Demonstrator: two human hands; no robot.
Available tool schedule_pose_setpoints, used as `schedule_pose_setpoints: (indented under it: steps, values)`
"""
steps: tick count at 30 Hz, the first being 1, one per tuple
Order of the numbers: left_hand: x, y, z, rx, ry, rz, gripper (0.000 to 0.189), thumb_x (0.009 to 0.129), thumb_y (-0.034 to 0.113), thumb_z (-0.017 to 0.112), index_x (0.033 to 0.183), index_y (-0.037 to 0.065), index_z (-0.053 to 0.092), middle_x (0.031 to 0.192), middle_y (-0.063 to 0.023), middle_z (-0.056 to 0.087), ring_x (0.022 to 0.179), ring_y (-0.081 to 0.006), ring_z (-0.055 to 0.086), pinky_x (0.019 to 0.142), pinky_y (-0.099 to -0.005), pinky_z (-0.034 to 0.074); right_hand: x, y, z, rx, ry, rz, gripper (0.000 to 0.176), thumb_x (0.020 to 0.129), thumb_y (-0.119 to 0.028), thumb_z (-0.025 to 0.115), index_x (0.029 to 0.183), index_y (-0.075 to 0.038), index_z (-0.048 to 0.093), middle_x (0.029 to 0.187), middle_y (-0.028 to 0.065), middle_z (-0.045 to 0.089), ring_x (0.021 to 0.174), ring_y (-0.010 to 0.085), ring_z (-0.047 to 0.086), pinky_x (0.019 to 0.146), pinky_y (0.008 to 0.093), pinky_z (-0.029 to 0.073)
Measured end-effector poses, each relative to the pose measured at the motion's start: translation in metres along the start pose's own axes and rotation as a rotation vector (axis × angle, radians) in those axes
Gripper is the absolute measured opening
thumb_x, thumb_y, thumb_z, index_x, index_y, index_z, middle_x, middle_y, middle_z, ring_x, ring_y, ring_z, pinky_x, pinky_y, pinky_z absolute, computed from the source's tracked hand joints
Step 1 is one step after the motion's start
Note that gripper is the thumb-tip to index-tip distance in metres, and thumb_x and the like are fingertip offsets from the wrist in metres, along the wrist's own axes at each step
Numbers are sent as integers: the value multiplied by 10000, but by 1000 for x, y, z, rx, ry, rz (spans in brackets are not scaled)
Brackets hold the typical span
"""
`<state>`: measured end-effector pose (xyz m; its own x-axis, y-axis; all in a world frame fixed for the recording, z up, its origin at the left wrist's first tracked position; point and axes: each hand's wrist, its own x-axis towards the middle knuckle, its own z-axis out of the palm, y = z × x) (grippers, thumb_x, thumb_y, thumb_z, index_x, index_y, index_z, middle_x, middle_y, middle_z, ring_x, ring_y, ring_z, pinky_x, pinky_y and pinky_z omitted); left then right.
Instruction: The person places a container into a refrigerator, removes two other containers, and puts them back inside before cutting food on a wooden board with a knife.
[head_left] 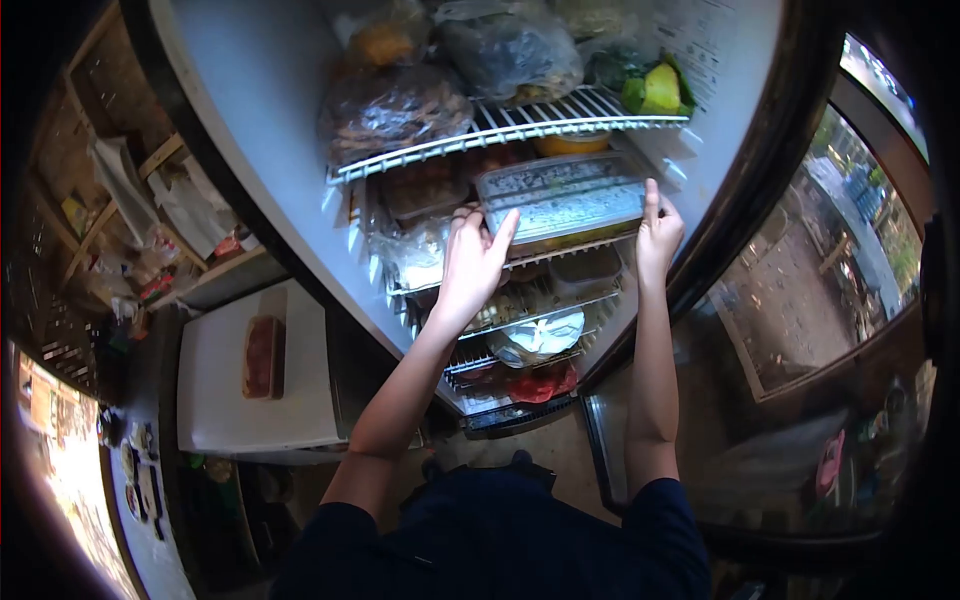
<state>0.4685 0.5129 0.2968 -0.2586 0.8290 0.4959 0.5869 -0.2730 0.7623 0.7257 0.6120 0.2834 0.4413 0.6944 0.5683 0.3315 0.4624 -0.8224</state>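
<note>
A rectangular plastic food container [565,200] with a frosted, speckled lid is at the front of a wire shelf inside an upright refrigerator. My left hand [473,258] grips its left end, thumb up along the near corner. At the right end my right hand [659,235] holds it, fingers curled and thumb on the lid's edge. Something yellowish shows through the container's lower side. Behind it sits an orange-yellow bowl [572,145], partly hidden. Clear plastic bags [420,240] lie left of the container, close to my left hand.
Above, a wire shelf [510,130] carries bagged food and a cut green-yellow fruit [660,90]. Lower shelves hold a white bundle [538,338] and a red bag [543,382]. A container of reddish food [264,357] rests on a white surface [215,400] at left. The refrigerator door stands open at right.
</note>
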Motion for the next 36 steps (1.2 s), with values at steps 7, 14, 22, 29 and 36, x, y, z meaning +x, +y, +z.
schedule_pose_setpoints:
  steps: [7, 14, 22, 29, 36]
  values:
    - [-12, 9, -4, -33, -31, -32, 582, 996, 426, 737, 1092, -147, 700, 863, -132, 603, 719, -172, 603, 656, -354, 488, -1, 25, 2, -66, 36, -23, 493, 1046, -371, 729, 1239, 83, 736, 951, 173, 783, 833, 164, 661, 804, 347, 548]
    - [-106, -3, -42, -151, -57, 315, 493, 953, 194, 790, 1363, -40, 649, 1386, -225, 669, 1209, -297, 702, 1028, -389, 555, -45, -11, -13, -451, 303, -261, 370, 1058, -299, 711, 1270, 5, 709, 1242, 181, 722, 992, 256, 716, 843, 369, 589]
    - [-283, -178, -206, 115, 418, -273, 128, 1020, 120, 695, 1110, 30, 715, 1020, -117, 749, 896, -238, 735, 762, -360, 578, -347, -49, 60, 454, -442, -502, 280, 1136, -241, 507, 1223, 14, 582, 1115, 190, 675, 919, 267, 668, 818, 377, 578]
    - [-311, -351, -368, 211, 1012, -638, 365, 1101, 297, 633, 1303, -5, 600, 1244, -178, 703, 1102, -263, 702, 852, -392, 575, -523, -78, 185, 294, -1317, -79, 270, 1101, -183, 607, 1309, -20, 661, 1237, 117, 691, 984, 201, 706, 788, 334, 573]
    - [-312, -464, -412, 319, 695, -703, 470, 1074, 329, 670, 1324, -53, 557, 1245, -234, 697, 1075, -381, 704, 953, -442, 546, -642, -65, 311, 330, -1493, 245, 483, 1102, -383, 613, 1322, 48, 622, 1327, 208, 651, 1119, 317, 689, 992, 412, 530]
